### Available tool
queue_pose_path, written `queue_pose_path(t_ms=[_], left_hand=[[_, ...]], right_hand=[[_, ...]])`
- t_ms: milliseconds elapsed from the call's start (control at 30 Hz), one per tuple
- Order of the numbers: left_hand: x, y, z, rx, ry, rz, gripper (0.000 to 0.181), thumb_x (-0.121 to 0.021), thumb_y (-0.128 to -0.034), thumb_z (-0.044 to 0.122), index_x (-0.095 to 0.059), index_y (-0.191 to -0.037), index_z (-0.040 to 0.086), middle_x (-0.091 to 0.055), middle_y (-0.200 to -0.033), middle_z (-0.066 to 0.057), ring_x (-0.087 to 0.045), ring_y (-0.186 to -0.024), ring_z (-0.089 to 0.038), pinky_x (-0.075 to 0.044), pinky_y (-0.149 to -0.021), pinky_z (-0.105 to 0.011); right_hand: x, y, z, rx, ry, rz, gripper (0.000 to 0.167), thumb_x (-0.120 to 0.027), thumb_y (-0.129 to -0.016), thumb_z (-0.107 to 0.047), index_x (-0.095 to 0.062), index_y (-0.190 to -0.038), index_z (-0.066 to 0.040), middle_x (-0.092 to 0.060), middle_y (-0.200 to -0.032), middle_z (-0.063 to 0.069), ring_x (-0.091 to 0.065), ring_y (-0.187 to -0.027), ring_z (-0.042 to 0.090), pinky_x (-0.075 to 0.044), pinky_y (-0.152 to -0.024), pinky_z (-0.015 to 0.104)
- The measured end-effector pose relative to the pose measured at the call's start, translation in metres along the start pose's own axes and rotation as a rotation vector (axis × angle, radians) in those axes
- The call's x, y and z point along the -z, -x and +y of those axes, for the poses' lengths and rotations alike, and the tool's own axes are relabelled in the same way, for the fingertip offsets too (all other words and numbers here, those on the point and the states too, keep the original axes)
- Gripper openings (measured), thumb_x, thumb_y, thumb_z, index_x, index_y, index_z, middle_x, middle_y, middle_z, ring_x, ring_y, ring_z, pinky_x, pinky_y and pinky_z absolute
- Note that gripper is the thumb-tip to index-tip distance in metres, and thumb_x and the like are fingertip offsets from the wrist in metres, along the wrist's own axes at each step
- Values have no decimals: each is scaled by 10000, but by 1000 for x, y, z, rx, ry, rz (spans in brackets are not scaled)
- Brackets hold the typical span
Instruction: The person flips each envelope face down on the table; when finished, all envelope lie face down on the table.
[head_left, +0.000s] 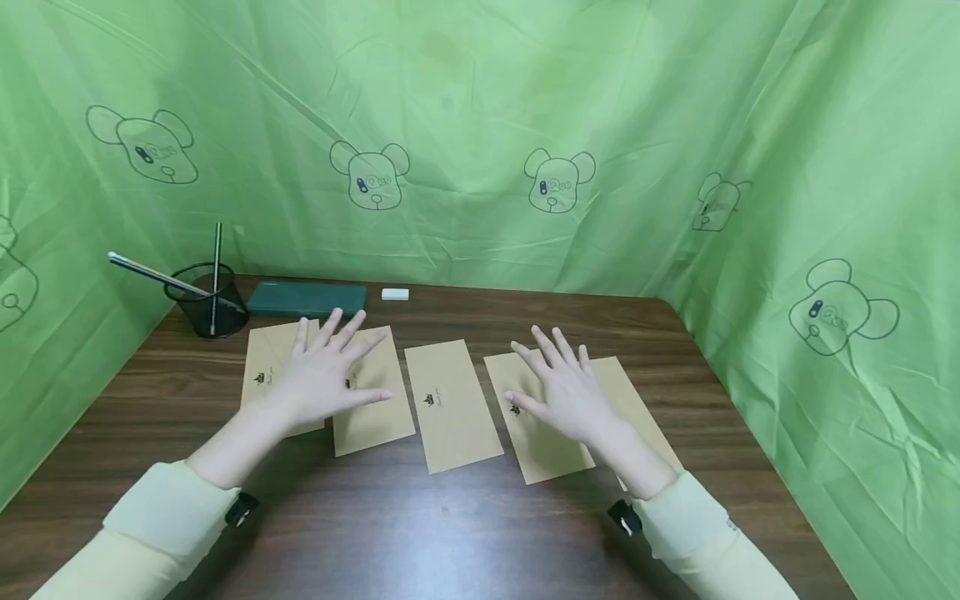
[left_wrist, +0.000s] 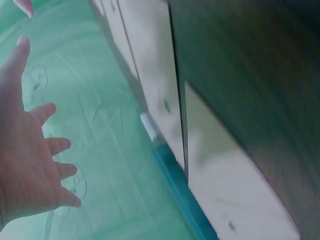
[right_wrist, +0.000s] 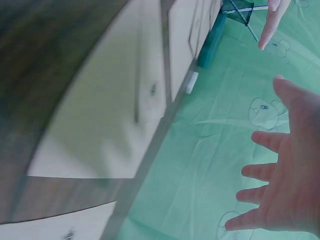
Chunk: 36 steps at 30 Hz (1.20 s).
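Note:
Several tan paper envelopes, each with a small dark crown print, lie in a row across the wooden table. My left hand [head_left: 318, 379], fingers spread, hovers over the leftmost envelope [head_left: 262, 354] and the second envelope [head_left: 382, 417]. In the middle, the third envelope [head_left: 457, 417] lies uncovered. Above the fourth envelope [head_left: 543, 454] is my right hand [head_left: 566, 396], its fingers spread too, partly hiding the fifth envelope [head_left: 633, 408] at the right. Both wrist views show the left palm [left_wrist: 27, 165] and the right palm [right_wrist: 295, 190] apart from the paper, holding nothing.
A black mesh pen cup [head_left: 206, 308] with pens stands at the back left. Beside it lies a dark green case [head_left: 307, 298], then a small white block [head_left: 395, 294]. Green curtains [head_left: 465, 125] with bear-head drawings enclose the wooden table [head_left: 360, 533] at the back and sides.

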<state>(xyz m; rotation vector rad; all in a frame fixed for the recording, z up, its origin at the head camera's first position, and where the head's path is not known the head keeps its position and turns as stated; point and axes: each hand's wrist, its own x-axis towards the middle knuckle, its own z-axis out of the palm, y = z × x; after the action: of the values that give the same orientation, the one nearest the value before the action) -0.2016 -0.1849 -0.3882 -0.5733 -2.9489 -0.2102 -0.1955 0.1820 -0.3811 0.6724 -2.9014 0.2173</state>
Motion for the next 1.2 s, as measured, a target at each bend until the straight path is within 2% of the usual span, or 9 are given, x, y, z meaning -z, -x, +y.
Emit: queue_pose_path(t_ms=[233,567,733,867,1067,1200], left_hand=[[22,3,-33,51,-17,-42,918,-447,-754,807,-151,-1506,372,-35,-1593,-60,64,-1441,-357,211,-1036,-612],[31,13,-90,82,0,-4,983,-549,-745,751,-190,-1518,260,-117,-1580,-119,-30,-1436,-393,56,-1079,-658],[27,13,-118,108,-21,5,1027,-569,-732,748,-231,-1510,168,-166,-1561,-165,-122,-1404,-445,-103,-1053,-690],[21,12,-140,121,-34,-12,1053,-582,-725,744,-266,-1492,96,-206,-1538,-206,-179,-1365,-490,-194,-1024,-688],[8,12,-165,134,-59,-27,1090,-619,-694,741,-326,-1449,10,-292,-1478,-261,-248,-1317,-505,-268,-958,-715],[-2,13,-178,115,-24,-44,1083,-685,-684,681,-340,-1432,-22,-331,-1441,-292,-283,-1287,-512,-271,-949,-720]], right_hand=[[15,-16,-20,59,-68,-13,757,-570,-839,-613,-307,-1477,-303,-117,-1587,19,-63,-1452,315,-106,-1085,663],[12,-43,-68,176,-74,-30,776,-538,-845,-636,-274,-1488,-291,-83,-1591,-5,-62,-1452,301,-107,-1095,638],[2,-60,-95,193,-69,-42,763,-512,-852,-647,-266,-1488,-305,-78,-1591,-15,-59,-1455,283,-102,-1106,618],[-11,-73,-119,237,-60,-87,776,-498,-847,-663,-273,-1486,-286,-76,-1590,8,-76,-1451,296,-133,-1107,589],[-34,-82,-151,333,-59,-150,837,-546,-817,-665,-243,-1492,-274,-132,-1582,42,-109,-1445,318,-189,-1104,566],[-49,-90,-166,382,-36,-178,881,-571,-777,-695,-237,-1491,-301,-174,-1573,26,-167,-1435,309,-232,-1104,545]])
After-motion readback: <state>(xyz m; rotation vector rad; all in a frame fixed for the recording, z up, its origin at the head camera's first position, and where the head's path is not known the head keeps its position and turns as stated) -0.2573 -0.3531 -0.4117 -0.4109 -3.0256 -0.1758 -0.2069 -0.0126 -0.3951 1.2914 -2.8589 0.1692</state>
